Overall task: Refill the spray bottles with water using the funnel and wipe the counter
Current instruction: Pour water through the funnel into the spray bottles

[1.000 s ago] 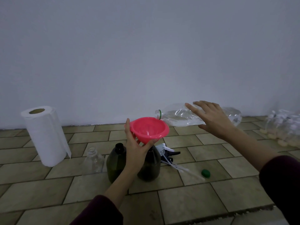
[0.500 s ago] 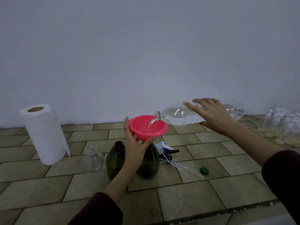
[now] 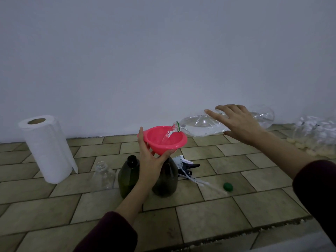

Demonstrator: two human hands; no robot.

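Note:
A pink funnel (image 3: pixel 163 138) sits in the neck of a dark green spray bottle (image 3: pixel 166 179). My left hand (image 3: pixel 150 160) grips the funnel from below, thumb and fingers around its cone. My right hand (image 3: pixel 238 124) holds a large clear water bottle (image 3: pixel 198 125) tipped almost level, its mouth over the funnel. Water streams from it into the funnel. A second dark green bottle (image 3: pixel 128 176) stands open just to the left, and a small clear bottle (image 3: pixel 103 176) stands left of that.
A paper towel roll (image 3: pixel 46 148) stands at the left on the tiled counter (image 3: pixel 209 213). Spray heads with tubes (image 3: pixel 187 167) and a green cap (image 3: pixel 228 186) lie right of the bottles. Several clear bottles (image 3: pixel 316 133) crowd the far right. The counter's front edge runs bottom right.
My right hand tipped the clear bottle down and brought its mouth over the funnel. Water began to pour and now flows more strongly. My left hand kept the funnel in place.

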